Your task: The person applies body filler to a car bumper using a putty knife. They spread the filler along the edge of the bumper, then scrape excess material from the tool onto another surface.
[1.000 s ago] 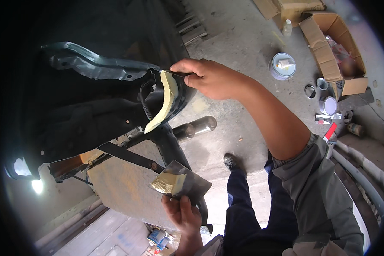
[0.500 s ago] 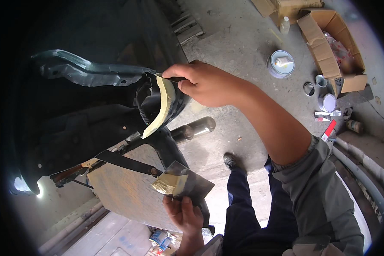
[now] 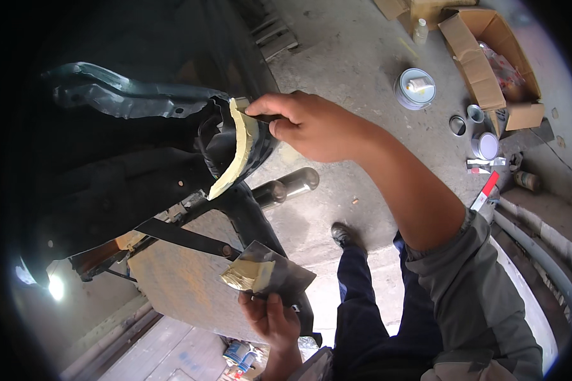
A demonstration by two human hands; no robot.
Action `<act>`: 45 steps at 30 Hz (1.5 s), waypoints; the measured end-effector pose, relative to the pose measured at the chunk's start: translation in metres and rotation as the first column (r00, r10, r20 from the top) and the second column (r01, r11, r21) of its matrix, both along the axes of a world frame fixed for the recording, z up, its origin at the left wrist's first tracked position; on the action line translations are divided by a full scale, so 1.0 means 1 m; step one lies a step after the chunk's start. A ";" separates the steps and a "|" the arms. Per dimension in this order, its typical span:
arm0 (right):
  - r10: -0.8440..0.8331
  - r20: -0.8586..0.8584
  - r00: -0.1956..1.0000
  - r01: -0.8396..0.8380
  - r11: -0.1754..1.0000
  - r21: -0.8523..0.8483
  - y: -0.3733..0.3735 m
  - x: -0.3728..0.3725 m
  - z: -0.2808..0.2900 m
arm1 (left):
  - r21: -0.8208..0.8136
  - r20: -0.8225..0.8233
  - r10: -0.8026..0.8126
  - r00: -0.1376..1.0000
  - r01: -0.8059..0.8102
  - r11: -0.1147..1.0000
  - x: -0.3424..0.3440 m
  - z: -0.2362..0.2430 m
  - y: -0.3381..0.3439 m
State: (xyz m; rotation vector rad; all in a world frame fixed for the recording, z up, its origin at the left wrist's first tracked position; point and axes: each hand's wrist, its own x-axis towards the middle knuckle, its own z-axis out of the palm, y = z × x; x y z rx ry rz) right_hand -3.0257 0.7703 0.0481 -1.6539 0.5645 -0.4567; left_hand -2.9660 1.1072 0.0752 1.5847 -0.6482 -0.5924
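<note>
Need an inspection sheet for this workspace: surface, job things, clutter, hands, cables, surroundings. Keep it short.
Surface: bare gray floor, stained in places.
Job things: cream paste along the dark panel's curved edge; more paste on a gray plate.
Clutter: open cardboard box, clear bottle, large tin with a tube on its lid.
Left hand: holding the plate.
Right hand: at the panel paste's upper end; grip unclear.
Cables: nothing clearly seen.
Surroundings: bright light at left, slatted frame at top.

A tilted dark rectangular plate (image 3: 292,280) bears a pale yellow putty smear (image 3: 246,274); a curved putty strip (image 3: 242,149) lines the rounded edge of a black panel (image 3: 127,185)
</note>
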 end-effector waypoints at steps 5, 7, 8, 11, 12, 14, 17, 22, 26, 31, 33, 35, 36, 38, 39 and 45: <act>-0.080 0.025 0.997 0.079 0.997 0.021 0.030 -0.007 -0.001 | -0.041 -0.041 -0.009 0.999 0.007 0.999 0.009 -0.002 0.006; -0.142 0.087 0.986 0.143 0.990 -0.011 0.043 -0.006 -0.006 | -0.001 -0.023 0.001 1.000 -0.001 1.000 0.010 0.003 0.005; -0.171 0.089 0.981 0.173 0.985 -0.011 0.051 -0.005 -0.009 | 0.020 -0.012 0.007 1.000 -0.007 1.000 0.011 0.006 0.005; -0.223 0.060 0.973 0.221 0.975 0.035 0.071 -0.003 -0.007 | -0.071 -0.102 -0.048 0.994 0.041 0.997 0.016 0.010 0.005; -0.269 0.085 0.959 0.269 0.963 0.014 0.078 0.001 -0.011 | -0.063 -0.091 -0.030 0.995 0.025 0.998 0.018 0.010 0.004; -0.358 0.139 0.923 0.366 0.930 -0.029 0.091 0.012 -0.016 | -0.048 -0.071 0.004 0.997 -0.007 0.999 0.019 0.010 0.002; -0.410 0.163 0.897 0.415 0.910 0.007 0.107 0.017 -0.018 | -0.033 -0.045 0.065 0.997 -0.067 0.997 0.023 0.011 -0.001; -0.560 0.242 0.793 0.578 0.816 -0.005 0.127 0.029 -0.023 | 0.005 -0.031 0.240 0.970 -0.240 0.971 0.023 0.014 -0.013; -0.415 0.260 0.872 0.439 0.898 -0.037 0.131 0.014 -0.028 | 0.052 -0.112 0.237 0.965 -0.233 0.971 0.025 0.023 -0.037; -0.168 0.643 0.747 -0.026 0.959 0.281 0.142 -0.044 -0.016 | -0.009 -0.346 0.115 0.931 -0.126 0.992 0.024 0.035 -0.076; -0.034 0.674 0.738 -0.145 0.968 0.207 0.142 -0.060 -0.019 | -0.061 -0.335 0.083 0.938 -0.109 0.992 0.026 0.035 -0.086; 0.068 0.493 0.867 -0.090 0.996 0.020 0.131 -0.065 -0.034 | -0.072 -0.347 0.074 0.935 -0.105 0.992 0.032 0.035 -0.085; 0.145 0.338 0.930 -0.130 0.989 -0.066 0.124 -0.066 -0.040 | -0.076 -0.354 0.072 0.933 -0.105 0.992 0.035 0.035 -0.083; 0.022 0.239 0.971 0.053 0.952 -0.302 0.107 -0.049 -0.045 | -0.155 -0.327 -0.015 0.945 -0.038 0.987 0.036 0.041 -0.078; -0.035 0.206 0.978 0.073 0.981 -0.181 0.089 -0.043 -0.042 | -0.172 -0.307 -0.022 0.952 -0.032 0.985 0.035 0.047 -0.077; -0.162 0.028 0.986 0.164 0.966 -0.201 -0.002 0.001 -0.032 | -0.130 -0.302 0.045 0.952 -0.088 0.988 0.035 0.039 -0.068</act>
